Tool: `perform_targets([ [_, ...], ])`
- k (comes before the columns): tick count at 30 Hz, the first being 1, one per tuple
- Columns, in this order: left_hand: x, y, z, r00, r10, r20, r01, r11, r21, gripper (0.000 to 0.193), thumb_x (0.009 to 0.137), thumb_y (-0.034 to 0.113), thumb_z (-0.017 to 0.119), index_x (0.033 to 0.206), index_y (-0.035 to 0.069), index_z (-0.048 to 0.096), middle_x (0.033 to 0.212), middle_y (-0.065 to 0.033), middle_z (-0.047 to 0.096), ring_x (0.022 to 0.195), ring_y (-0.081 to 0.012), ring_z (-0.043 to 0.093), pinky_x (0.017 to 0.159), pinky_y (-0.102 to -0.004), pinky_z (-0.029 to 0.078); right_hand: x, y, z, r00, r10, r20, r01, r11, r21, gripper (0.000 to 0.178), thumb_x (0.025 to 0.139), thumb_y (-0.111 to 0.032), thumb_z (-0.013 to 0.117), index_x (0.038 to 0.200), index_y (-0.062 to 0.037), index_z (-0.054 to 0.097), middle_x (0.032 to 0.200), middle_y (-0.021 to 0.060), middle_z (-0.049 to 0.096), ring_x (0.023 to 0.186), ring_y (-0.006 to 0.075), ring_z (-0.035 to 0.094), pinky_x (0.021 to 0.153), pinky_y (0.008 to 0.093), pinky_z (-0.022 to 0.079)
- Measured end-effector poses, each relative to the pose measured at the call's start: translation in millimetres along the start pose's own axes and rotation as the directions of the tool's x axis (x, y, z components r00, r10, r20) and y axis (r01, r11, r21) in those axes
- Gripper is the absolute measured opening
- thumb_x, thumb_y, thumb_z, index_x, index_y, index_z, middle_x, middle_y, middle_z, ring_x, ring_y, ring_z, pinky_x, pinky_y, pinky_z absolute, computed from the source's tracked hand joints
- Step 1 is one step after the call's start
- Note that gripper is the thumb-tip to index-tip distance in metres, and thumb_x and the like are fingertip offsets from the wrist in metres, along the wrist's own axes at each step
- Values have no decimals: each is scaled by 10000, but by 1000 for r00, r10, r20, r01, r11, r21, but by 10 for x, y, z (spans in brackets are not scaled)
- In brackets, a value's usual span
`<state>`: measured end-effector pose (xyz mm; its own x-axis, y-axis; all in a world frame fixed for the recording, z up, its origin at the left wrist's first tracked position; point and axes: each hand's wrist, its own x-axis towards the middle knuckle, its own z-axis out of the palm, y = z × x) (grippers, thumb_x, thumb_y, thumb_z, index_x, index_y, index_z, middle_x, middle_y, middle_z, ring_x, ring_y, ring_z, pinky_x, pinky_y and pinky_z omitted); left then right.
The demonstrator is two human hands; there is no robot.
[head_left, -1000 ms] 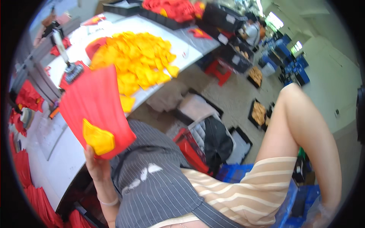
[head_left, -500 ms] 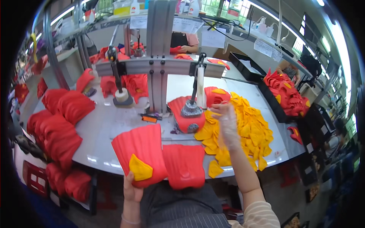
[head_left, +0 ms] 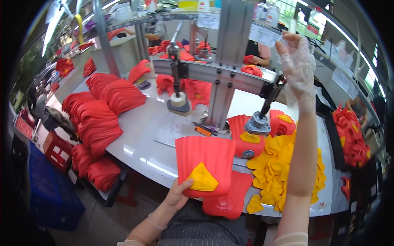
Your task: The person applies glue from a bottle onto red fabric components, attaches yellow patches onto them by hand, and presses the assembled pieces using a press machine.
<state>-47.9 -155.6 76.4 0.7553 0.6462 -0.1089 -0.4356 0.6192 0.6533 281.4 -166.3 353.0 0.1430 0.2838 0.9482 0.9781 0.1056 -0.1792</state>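
My left hand (head_left: 179, 194) grips the lower left edge of a ribbed red foam piece (head_left: 205, 148), thumb on its front. On that piece lies a pointed yellow patch (head_left: 203, 178). My right hand (head_left: 298, 65), in a clear plastic glove, is raised at the upper right beside a toggle clamp (head_left: 272, 92). Its fingers are curled; whatever they may hold is hidden. Below the clamp's grey, mottled pad (head_left: 257, 124), another red piece (head_left: 239, 123) carries a yellow patch (head_left: 250, 137). A flat red piece (head_left: 230, 196) rests at the table's front edge, partly behind the held one.
Yellow patches (head_left: 276, 172) are heaped right of the clamp. Red pieces (head_left: 96, 125) are stacked at the left. A second clamp pad (head_left: 178, 104) hangs from the metal frame (head_left: 230, 61). An orange-handled cutter (head_left: 204, 130) lies near the post. A black crate (head_left: 334, 143) stands far right.
The view has swung left. My right hand has risen from beside the yellow heap to the clamp. The yellow patch under the pad now shows. My left hand still holds its red piece.
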Motion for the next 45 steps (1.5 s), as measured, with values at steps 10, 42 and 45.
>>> perform_targets([
  [10,39,42,-153,999,-45,19,45,999,21,565,897,148,641,1379,-6,390,1338,-106,512,1248,-210,493,1058,-363,389,-2570,484,-7,906,422,29,-414,897,-154,165,903,-31,570,1058,22,557,916,145,622,851,261,617,814,340,489],
  [42,117,-171,-63,992,-123,-10,123,981,148,474,879,160,674,1287,-2,494,1236,-92,590,1173,-174,546,1006,-323,431,-3178,608,377,466,831,305,-838,302,455,401,784,73,708,1103,-37,492,1130,65,529,997,135,550,830,239,504],
  [45,99,-163,-66,994,-105,-15,106,984,144,464,881,163,673,1280,0,501,1232,-92,592,1172,-174,547,1005,-322,432,-3087,489,341,439,834,335,-850,264,457,405,777,73,714,1097,-38,492,1114,57,528,1015,127,528,831,230,498],
])
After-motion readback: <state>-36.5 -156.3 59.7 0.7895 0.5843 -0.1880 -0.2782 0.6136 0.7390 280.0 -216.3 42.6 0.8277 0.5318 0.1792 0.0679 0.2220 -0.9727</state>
